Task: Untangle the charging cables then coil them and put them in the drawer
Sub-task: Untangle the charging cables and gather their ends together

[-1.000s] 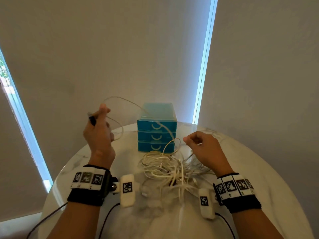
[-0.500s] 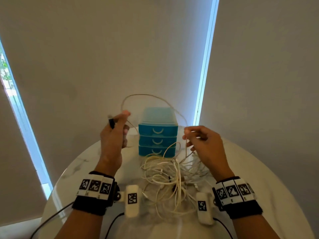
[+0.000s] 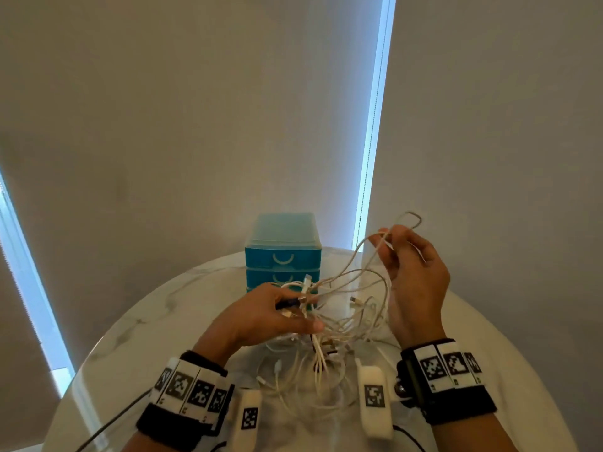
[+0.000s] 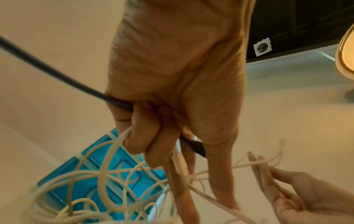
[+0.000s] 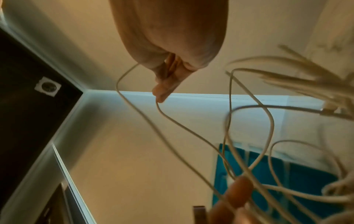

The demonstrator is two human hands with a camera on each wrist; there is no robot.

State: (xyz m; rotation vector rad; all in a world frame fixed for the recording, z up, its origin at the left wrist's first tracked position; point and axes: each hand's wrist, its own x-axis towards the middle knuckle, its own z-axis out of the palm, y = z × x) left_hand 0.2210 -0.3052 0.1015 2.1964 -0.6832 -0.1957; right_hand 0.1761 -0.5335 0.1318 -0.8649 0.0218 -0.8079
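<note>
A tangle of white charging cables (image 3: 326,340) lies on the round marble table (image 3: 156,324) in front of a small blue drawer unit (image 3: 283,256), whose drawers are closed. My left hand (image 3: 293,308) is low over the tangle and grips a black plug (image 3: 288,303), seen in the left wrist view as the black plug (image 4: 194,146) between curled fingers. My right hand (image 3: 386,238) is raised to the right and pinches a loop of thin beige cable (image 3: 409,218), which trails down into the tangle. The right wrist view shows that cable loop (image 5: 122,75) hanging from the pinch.
The drawer unit (image 4: 95,169) stands at the table's far edge, against pale roller blinds (image 3: 195,109). Loose cable ends (image 3: 277,367) lie near me between my wrists. Bare marble (image 3: 489,347) shows on the right of the tangle.
My left hand has dropped from beside the drawers down and right into the tangle, still holding the black plug. My right hand has risen to the right, drawing the thin cable up.
</note>
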